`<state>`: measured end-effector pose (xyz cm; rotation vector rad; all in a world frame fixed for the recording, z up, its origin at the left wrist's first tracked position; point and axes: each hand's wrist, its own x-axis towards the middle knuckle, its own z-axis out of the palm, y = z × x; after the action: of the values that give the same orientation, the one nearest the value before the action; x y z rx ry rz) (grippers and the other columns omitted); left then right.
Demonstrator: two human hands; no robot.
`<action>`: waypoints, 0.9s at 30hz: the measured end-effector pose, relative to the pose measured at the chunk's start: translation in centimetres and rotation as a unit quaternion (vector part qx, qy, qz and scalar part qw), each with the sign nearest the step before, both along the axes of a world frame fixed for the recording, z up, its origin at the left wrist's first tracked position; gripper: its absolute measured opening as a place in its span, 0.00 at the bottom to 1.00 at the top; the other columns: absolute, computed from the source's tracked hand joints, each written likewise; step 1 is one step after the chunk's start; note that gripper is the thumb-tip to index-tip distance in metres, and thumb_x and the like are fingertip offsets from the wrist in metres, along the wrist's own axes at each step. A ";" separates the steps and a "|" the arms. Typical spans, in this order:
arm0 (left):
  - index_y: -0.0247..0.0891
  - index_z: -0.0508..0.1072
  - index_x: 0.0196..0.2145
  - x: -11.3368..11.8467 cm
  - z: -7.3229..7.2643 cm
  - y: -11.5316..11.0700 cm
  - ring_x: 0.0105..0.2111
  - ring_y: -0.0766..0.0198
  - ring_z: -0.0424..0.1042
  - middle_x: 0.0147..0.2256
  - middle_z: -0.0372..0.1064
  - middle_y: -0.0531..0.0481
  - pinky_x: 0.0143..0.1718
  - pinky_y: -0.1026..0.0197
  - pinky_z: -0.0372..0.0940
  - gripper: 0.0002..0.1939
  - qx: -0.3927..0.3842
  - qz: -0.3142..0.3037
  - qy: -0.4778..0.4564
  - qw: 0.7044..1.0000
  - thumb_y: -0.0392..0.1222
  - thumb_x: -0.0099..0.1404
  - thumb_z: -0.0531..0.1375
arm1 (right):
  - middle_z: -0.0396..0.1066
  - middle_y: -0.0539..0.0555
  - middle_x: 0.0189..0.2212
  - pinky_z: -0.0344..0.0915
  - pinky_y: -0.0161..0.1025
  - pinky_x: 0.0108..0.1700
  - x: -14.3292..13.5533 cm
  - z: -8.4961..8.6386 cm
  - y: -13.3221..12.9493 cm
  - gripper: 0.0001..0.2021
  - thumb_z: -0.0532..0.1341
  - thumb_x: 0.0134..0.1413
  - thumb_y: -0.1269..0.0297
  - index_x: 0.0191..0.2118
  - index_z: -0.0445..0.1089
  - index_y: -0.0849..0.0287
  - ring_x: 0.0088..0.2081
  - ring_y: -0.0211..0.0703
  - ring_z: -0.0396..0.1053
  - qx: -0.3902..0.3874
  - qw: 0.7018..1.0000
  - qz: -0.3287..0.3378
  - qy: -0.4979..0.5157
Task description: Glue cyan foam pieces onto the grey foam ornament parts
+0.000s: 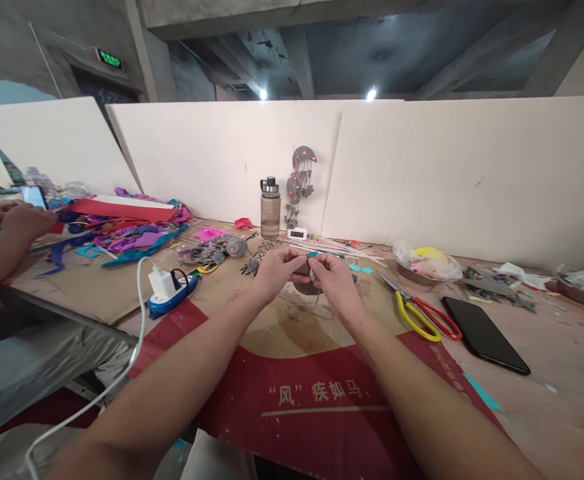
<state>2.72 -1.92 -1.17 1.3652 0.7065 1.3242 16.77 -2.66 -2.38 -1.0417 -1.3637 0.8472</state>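
Above the middle of the table, my left hand and my right hand meet with their fingertips pinched on a small dark grey felt piece. A bit of blue shows at its top edge. Below the fingers a round brownish-grey shape is partly hidden, and I cannot tell whether it joins the held piece. Grey thread hangs near my right fingers. A small ball of grey yarn lies left of my left hand, with a bigger yarn ball and grey felt pieces behind it.
Scissors with red and yellow handles and a black phone lie on the right. A water bottle stands by the white board. A power strip with a white cable lies left. Another person's hands hold a phone at far left.
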 end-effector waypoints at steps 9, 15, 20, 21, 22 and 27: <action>0.35 0.77 0.33 0.2 -0.3 0.3 0.33 0.64 0.73 0.32 0.74 0.49 0.43 0.54 0.71 0.18 0.001 -0.007 -0.017 1.000 0.50 0.49 0.71 | 0.66 0.48 0.25 0.59 0.35 0.28 -0.1 -0.4 0.3 0.13 0.62 0.46 0.53 0.30 0.62 0.56 0.27 0.38 0.61 0.024 0.999 -0.025 -0.004; 0.34 0.76 0.26 0.4 -0.3 0.4 0.28 0.67 0.71 0.27 0.71 0.52 0.39 0.58 0.71 0.17 -0.027 0.025 -0.013 0.999 0.49 0.45 0.72 | 0.65 0.47 0.24 0.59 0.36 0.29 -0.4 -0.2 -0.3 0.12 0.61 0.47 0.55 0.35 0.62 0.55 0.27 0.38 0.61 0.008 0.999 -0.002 -0.044; 0.33 0.74 0.27 -1.8 0.2 2.1 0.31 0.65 0.73 0.28 0.73 0.49 0.37 0.60 0.72 0.16 -0.022 0.092 -0.074 0.993 0.49 0.48 0.70 | 0.63 0.45 0.23 0.56 0.34 0.26 -0.4 -0.3 -0.9 0.09 0.60 0.48 0.58 0.33 0.64 0.56 0.23 0.35 0.57 -0.016 0.995 0.050 -0.090; 0.33 0.74 0.27 -2.7 0.5 2.7 0.31 0.65 0.73 0.28 0.74 0.48 0.37 0.62 0.71 0.15 -0.018 0.119 -0.098 0.988 0.48 0.49 0.70 | 0.63 0.45 0.22 0.54 0.34 0.25 -0.4 -0.1 -1.1 0.08 0.60 0.49 0.58 0.31 0.65 0.56 0.22 0.34 0.55 -0.023 0.992 0.070 -0.105; 0.33 0.74 0.27 -3.7 0.8 3.2 0.31 0.65 0.74 0.29 0.74 0.47 0.36 0.63 0.71 0.14 -0.015 0.146 -0.130 0.981 0.46 0.50 0.69 | 0.62 0.45 0.22 0.53 0.34 0.24 -0.3 0.1 -1.3 0.08 0.59 0.50 0.58 0.29 0.66 0.57 0.21 0.34 0.54 -0.029 0.988 0.091 -0.118; 0.34 0.73 0.28 -8.2 1.8 5.4 0.31 0.68 0.75 0.28 0.75 0.49 0.37 0.65 0.72 0.04 -0.011 0.259 -0.294 0.920 0.37 0.57 0.64 | 0.71 0.50 0.26 0.59 0.36 0.27 1.0 2.4 -2.9 0.15 0.59 0.56 0.51 0.32 0.75 0.56 0.23 0.35 0.61 -0.052 0.941 0.281 -0.179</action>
<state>-5.50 3.52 0.68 0.6969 0.6746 2.0201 17.76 -5.52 0.07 -0.9221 -1.9982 1.1960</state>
